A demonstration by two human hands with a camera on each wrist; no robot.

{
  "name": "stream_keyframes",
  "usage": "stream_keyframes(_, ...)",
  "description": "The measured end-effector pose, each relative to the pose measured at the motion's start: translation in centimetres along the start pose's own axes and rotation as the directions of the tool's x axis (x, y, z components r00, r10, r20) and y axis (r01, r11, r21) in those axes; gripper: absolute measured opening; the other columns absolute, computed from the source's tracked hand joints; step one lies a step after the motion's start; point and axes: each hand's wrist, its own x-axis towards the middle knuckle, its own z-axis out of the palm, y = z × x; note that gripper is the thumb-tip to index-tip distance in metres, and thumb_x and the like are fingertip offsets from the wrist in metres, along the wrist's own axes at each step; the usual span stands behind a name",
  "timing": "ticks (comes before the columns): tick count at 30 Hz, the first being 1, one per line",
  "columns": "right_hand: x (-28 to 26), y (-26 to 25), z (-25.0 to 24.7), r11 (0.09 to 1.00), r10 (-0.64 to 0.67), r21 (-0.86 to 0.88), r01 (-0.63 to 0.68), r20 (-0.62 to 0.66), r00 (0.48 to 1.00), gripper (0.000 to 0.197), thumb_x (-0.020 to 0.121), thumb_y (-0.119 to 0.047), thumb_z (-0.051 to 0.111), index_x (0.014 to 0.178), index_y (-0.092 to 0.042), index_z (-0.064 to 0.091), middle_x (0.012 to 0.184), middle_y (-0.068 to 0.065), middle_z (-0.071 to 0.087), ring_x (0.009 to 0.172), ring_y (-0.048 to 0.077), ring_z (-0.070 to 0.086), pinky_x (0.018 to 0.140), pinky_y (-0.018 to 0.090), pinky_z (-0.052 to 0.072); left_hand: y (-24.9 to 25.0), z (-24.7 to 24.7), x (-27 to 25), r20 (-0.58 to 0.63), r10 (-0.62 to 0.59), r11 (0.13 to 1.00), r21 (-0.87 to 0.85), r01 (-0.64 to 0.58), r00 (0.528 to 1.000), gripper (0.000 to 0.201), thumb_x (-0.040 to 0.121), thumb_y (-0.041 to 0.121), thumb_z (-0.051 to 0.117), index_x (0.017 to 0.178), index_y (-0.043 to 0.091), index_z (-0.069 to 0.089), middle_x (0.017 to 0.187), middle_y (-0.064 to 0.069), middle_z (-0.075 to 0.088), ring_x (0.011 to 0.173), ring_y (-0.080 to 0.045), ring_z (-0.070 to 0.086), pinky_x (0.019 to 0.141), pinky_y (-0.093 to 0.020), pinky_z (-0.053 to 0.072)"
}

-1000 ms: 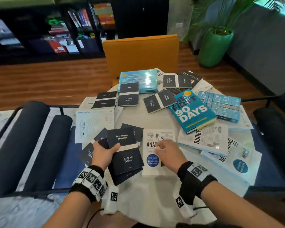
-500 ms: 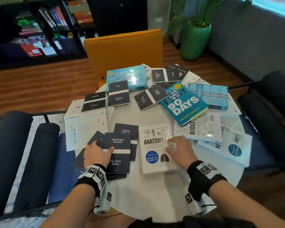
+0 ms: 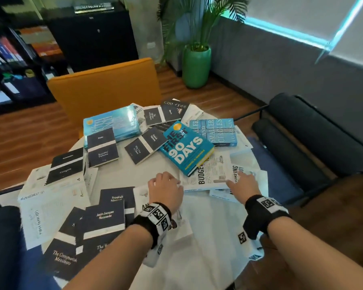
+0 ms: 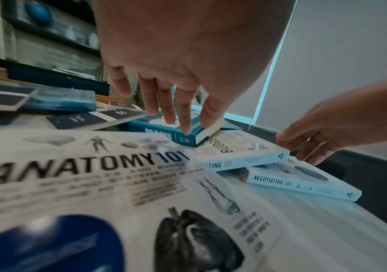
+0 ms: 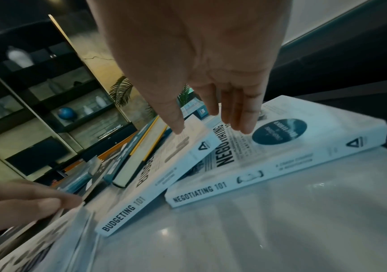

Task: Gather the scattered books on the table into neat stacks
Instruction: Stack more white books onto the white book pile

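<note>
At frame centre in the head view, the left hand [image 3: 166, 190] hangs with fingers spread and loosely extended above the top edge of the Anatomy book [image 4: 108, 184], holding nothing. Right of it, the right hand [image 3: 242, 185] reaches with straight fingers over the Budgeting book [image 3: 210, 172] and Negotiating book [image 5: 269, 156]; contact is unclear. Budgeting overlaps Negotiating, and the blue 90 Days book [image 3: 187, 147] lies on Budgeting's far corner. Dark paperbacks [image 3: 99, 222] sit lower left on the table [image 3: 208, 237].
</note>
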Motion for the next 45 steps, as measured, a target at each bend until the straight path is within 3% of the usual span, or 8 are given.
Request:
stream_keyframes(10,1.0,-0.2,-0.1,0.971,-0.055,0.240,-0.005,0.244,0.968,0.040,0.099,-0.035,0.044,0.131,-0.013,0.056,0.136,0.009,0.057,0.119,0.029,0.055,0.096,0.027,0.042,3.0,2.7,2.7,0.275,-0.152,0.981,0.158,0.111,0.949,0.065,0.098,0.057,0.022,0.132,0.016,0.058,0.156,-0.002,0.025,0.147,-0.020,0.011,0.118,-0.058,-0.003)
stream_keyframes(15,1.3,0.2,0.2,0.876,0.077,0.454,-0.161,0.198,0.977,0.047,0.095,-0.045,0.047,0.122,-0.008,0.054,0.120,0.010,0.062,0.104,0.030,0.061,0.092,0.043,0.051,3.6,2.4,2.8,0.240,-0.194,0.980,0.085,0.179,0.951,0.069,0.097,0.058,0.020,0.137,0.013,0.054,0.156,-0.003,0.025,0.147,-0.022,0.009,0.119,-0.055,-0.005)
stream_keyframes(19,0.5,-0.2,-1.8,0.785,0.102,0.578,-0.223,0.235,0.967,0.038,0.098,-0.040,0.045,0.110,-0.004,0.051,0.083,0.016,0.063,0.051,0.022,0.057,0.045,0.031,0.054,3.9,1.5,2.0,0.127,-0.185,0.983,0.017,0.184,0.975,0.069,0.096,0.061,0.022,0.127,0.013,0.060,0.145,-0.004,0.034,0.136,-0.024,0.024,0.115,-0.047,0.013)
stream_keyframes(23,-0.8,-0.5,-3.9,0.651,0.092,0.713,-0.260,0.266,0.960,0.034,0.099,-0.030,0.046,0.101,0.002,0.058,0.052,0.008,0.044,0.038,0.019,0.039,0.042,0.027,0.040,4.1,0.8,0.8,0.231,-0.231,0.966,-0.062,0.251,0.945,0.075,0.093,0.066,0.024,0.128,0.008,0.054,0.130,-0.010,0.052,0.119,-0.028,0.047,0.101,-0.041,0.037)
stream_keyframes(27,-3.1,-0.5,-4.7,0.611,0.057,0.736,-0.291,0.326,0.944,0.031,0.099,-0.028,0.044,0.097,-0.001,0.058,0.053,0.010,0.040,0.039,0.018,0.034,0.043,0.025,0.036,3.7,0.9,-0.5,0.466,-0.265,0.596,-0.608,0.524,0.844,0.068,0.095,0.053,0.045,0.136,0.001,0.029,0.107,-0.013,0.068,0.086,-0.024,0.066,0.080,-0.032,0.053)
stream_keyframes(32,-5.6,-1.8,-4.1,0.522,0.001,0.800,-0.296,0.346,0.938,0.022,0.097,-0.023,0.046,0.103,-0.006,0.059,0.088,0.020,0.060,0.058,0.025,0.054,0.060,0.038,0.054,3.1,-1.6,-1.4,0.547,-0.278,0.066,-0.809,0.584,0.790,0.036,0.102,0.023,0.046,0.128,0.001,0.033,0.095,-0.017,0.057,0.059,-0.021,0.054,0.041,-0.026,0.051)
stream_keyframes(39,-6.8,-2.5,-1.9,0.458,-0.017,0.846,-0.273,0.316,0.949,0.036,0.090,-0.008,0.050,0.126,-0.007,0.050,0.117,0.013,0.067,0.092,0.029,0.069,0.075,0.046,0.057,0.3,-1.7,-3.2,0.535,-0.274,0.059,-0.820,0.570,0.799,0.028,0.104,0.020,0.038,0.130,0.008,0.034,0.118,-0.026,0.061,0.065,-0.028,0.062,0.046,-0.035,0.058)
stream_keyframes(45,-6.9,-3.0,-0.3,0.547,-0.074,0.800,-0.245,0.338,0.938,0.050,0.091,-0.021,0.062,0.137,-0.016,0.041,0.093,0.015,0.066,0.061,0.018,0.053,0.057,0.029,0.044,-3.9,-2.8,-3.9,0.440,-0.357,0.139,-0.847,0.512,0.824,0.019,0.105,0.022,0.037,0.124,0.019,0.038,0.105,-0.018,0.063,0.070,-0.024,0.063,0.056,-0.033,0.060)
